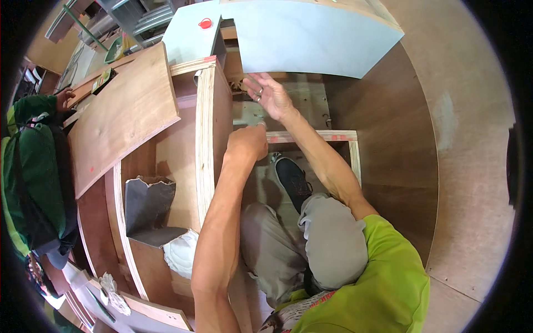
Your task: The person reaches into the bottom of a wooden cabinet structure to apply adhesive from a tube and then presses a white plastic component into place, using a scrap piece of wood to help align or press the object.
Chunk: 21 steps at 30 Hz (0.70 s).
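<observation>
My left hand (248,142) is closed beside the raw plywood edge (205,133) of an upright panel. A small pale shape shows just past its fingers, and what it holds, if anything, I cannot make out. Farther off, my right hand (270,99) is open, its fingers spread and slightly bent, with nothing in it. It sits just below the lower edge of a pale blue panel (305,41). Beneath both hands lies a wooden cabinet interior, with a plywood crosspiece (311,136) near my right forearm.
A loose plywood board (125,119) leans over the frame at left. A dark grey bent sheet (149,208) and a white cloth (182,252) lie in the compartment. A red ring-shaped item (205,23) rests on the panel. Another person's green sleeve (30,111) is at far left; a brown wall curves at right.
</observation>
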Each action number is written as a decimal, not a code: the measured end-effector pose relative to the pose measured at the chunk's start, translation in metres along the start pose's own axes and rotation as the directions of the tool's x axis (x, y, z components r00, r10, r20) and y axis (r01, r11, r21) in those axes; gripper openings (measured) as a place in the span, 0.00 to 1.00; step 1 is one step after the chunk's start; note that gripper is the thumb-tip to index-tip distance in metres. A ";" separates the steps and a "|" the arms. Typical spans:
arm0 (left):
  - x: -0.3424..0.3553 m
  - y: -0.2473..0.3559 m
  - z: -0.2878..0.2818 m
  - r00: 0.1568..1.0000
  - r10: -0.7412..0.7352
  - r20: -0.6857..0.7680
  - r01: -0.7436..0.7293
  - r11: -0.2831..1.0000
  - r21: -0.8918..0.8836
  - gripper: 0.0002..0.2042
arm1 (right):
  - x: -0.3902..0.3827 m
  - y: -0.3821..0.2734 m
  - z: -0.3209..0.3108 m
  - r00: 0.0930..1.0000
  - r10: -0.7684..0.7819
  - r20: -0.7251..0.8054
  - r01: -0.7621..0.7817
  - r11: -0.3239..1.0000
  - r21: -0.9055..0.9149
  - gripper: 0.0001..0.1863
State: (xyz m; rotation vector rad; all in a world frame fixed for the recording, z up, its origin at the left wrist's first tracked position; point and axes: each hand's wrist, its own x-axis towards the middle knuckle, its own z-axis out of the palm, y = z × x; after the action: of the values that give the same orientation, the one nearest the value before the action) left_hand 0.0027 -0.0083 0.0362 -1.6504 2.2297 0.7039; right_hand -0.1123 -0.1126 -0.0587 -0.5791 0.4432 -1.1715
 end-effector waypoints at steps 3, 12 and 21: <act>0.004 0.002 0.001 1.000 0.003 0.000 -0.003 1.000 -0.017 0.15 | 0.006 0.003 -0.014 0.999 -0.015 -0.044 0.015 1.000 -0.001 0.21; 0.006 0.004 0.001 0.998 -0.047 0.033 0.047 0.999 -0.002 0.16 | 0.024 0.022 -0.005 0.992 -0.019 -0.125 0.007 0.995 -0.100 0.14; 0.006 -0.002 0.007 0.999 -0.029 -0.015 0.029 1.000 -0.009 0.16 | 0.024 0.028 -0.011 0.979 -0.078 -0.191 0.054 0.991 -0.126 0.10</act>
State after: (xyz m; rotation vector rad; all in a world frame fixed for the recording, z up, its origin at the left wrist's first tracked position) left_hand 0.0026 -0.0098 0.0267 -1.6943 2.2110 0.6970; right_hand -0.0910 -0.1302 -0.0855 -0.5883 0.6699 -1.2772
